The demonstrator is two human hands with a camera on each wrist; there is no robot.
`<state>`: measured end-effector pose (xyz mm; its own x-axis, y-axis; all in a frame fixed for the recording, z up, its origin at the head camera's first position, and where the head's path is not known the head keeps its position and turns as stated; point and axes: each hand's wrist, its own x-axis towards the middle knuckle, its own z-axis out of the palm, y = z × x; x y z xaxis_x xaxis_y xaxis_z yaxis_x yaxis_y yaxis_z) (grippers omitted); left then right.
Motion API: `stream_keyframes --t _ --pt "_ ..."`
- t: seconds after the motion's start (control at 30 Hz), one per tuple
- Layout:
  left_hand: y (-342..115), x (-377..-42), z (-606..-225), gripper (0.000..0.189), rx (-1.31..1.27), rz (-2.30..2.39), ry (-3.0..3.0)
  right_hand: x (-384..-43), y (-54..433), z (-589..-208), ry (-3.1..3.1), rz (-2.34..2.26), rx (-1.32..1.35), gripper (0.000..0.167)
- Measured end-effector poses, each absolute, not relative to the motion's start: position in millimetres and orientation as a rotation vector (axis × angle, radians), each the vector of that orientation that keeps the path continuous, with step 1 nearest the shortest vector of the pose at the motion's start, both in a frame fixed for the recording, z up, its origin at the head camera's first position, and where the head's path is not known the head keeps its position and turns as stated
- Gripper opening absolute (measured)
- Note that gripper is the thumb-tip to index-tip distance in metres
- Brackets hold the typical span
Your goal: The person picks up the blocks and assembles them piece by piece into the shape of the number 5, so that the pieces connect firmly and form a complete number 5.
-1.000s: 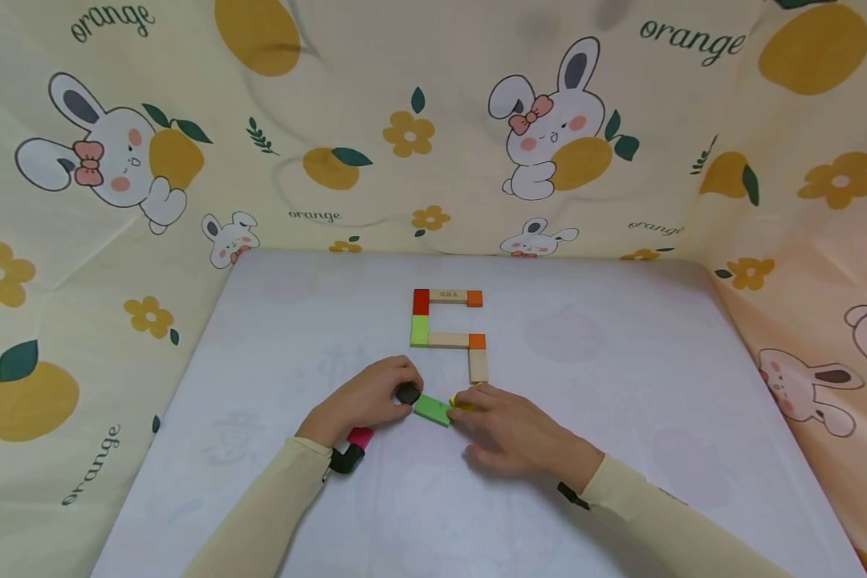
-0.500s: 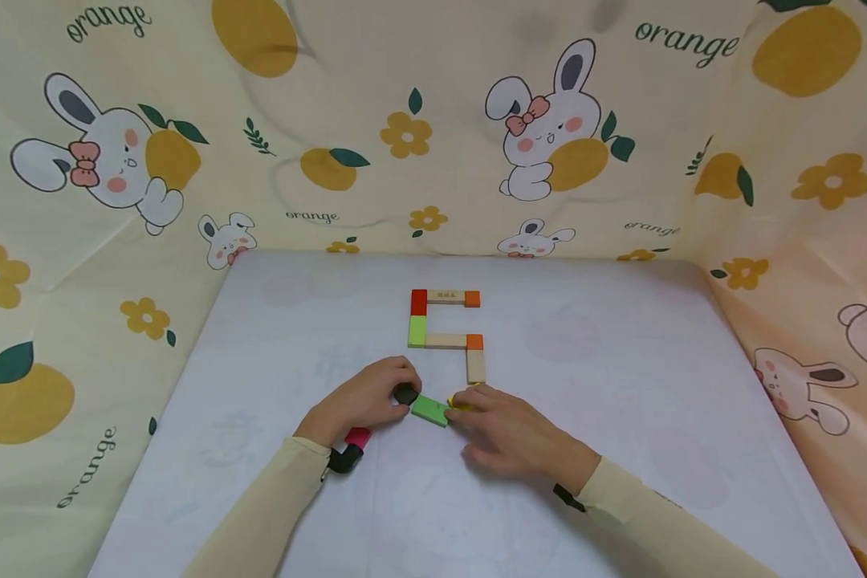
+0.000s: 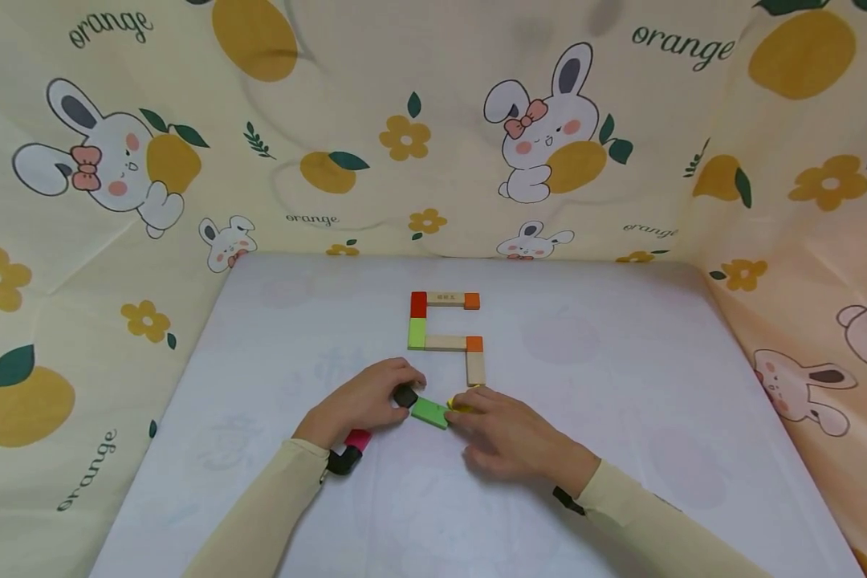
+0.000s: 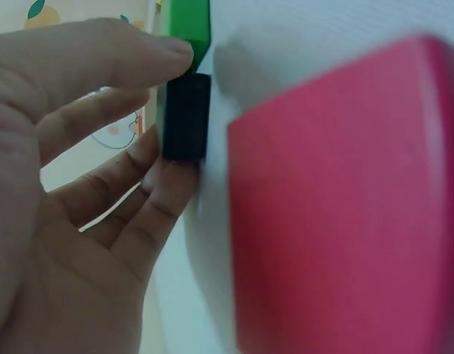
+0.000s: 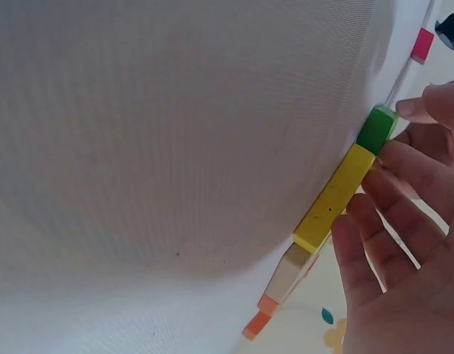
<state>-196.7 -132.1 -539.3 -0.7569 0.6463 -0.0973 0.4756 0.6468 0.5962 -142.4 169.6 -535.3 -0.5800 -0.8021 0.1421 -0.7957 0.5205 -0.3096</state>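
Note:
In the head view my left hand (image 3: 364, 397) pinches a small black block (image 3: 405, 395) between thumb and fingers. The left wrist view has the thumb at the black block's (image 4: 187, 116) upper end and fingertips at its lower end. A green block (image 3: 429, 413) lies slantwise right beside it. My right hand (image 3: 513, 429) is over a yellow block (image 5: 335, 199), its fingers mostly straight along that block's side. Its forefinger tip reaches the green block's right end. In the right wrist view, yellow and green blocks meet end to end, continuing a row from the wooden block (image 5: 287, 269).
Beyond the hands, a bent line runs through orange (image 3: 472, 301), red (image 3: 418, 304), lime green (image 3: 417, 334) and plain wooden blocks (image 3: 474, 368). A pink block (image 3: 358, 438) lies beneath the left wrist, beside a black wrist device (image 3: 344, 461). A patterned cloth (image 3: 405, 185) surrounds the white table (image 3: 585, 353).
The head view shifts very slightly. The left hand's upper fingertip moves a little up from the black block; the right hand and the blocks keep their places.

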Motion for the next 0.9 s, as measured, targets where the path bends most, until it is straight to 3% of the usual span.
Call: stream_keyframes --t 0.2,0.5,0.9 --pt "-151 -191 -533 0.046 0.840 0.883 2.573 -142 169 -534 2.708 -0.516 -1.399 0.049" --pt "-188 -153 -516 0.033 0.764 0.876 2.581 -142 168 -533 2.708 -0.531 -1.428 0.050" --pt "-201 -119 -537 0.031 0.697 0.957 2.669 -140 170 -533 2.716 -0.541 -1.418 0.051"
